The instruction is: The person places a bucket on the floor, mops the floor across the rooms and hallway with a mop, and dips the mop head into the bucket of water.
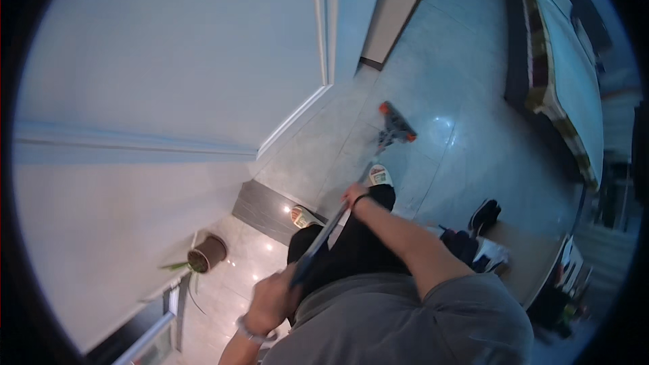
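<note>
The tiled floor [460, 47] spreads ahead of the grip and out to its right, glossy with reflected light. A pale wall [169, 47] with white trim rises to the left of both hands. Far ahead and to the right of the grip stands a bed [581, 81] with a light cover edged in a checked pattern; a cabinet [392, 20] stands ahead, farther off than the mop's head.

The mop [321, 243] slants through both of the person's hands, its grey head [397, 125] with orange ends lying on the tiles beyond the right hand. The left hand [270, 297] (rather blurred) is wrapped around the upper pole near the body; the right hand [353, 196] clasps it lower down, fingers curled about it.

Left of the left hand sits a potted plant [209, 253] in a brown pot. Dark shoes [485, 216] lie well to the right of the right hand, while patterned footwear [380, 175] covers the person's feet, one just beyond that hand. A black band [358, 201] circles the right wrist.
</note>
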{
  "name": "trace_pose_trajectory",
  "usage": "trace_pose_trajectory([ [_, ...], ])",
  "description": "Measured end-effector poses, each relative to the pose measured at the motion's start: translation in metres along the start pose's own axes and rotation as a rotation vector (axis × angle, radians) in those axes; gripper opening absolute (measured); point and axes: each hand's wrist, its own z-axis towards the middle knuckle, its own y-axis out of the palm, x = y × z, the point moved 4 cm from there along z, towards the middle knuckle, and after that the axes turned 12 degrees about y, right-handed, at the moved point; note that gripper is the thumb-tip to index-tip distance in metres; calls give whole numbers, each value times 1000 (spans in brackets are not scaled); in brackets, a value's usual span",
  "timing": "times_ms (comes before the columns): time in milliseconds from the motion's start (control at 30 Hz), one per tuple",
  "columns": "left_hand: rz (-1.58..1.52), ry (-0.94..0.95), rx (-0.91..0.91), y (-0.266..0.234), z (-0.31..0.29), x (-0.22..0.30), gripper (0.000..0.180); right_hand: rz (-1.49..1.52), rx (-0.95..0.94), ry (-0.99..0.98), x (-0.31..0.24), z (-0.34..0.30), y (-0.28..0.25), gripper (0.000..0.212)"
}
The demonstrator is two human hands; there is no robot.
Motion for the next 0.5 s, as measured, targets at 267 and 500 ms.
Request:
trace_pose_trajectory([
  [267, 345, -551, -48, -81, -197, -106, 18, 1997, -858, 705, -239, -200, 104, 13],
  [500, 261, -440, -90, 9, -87, -145, 24, 1422, -213, 141, -134, -94, 67, 16],
])
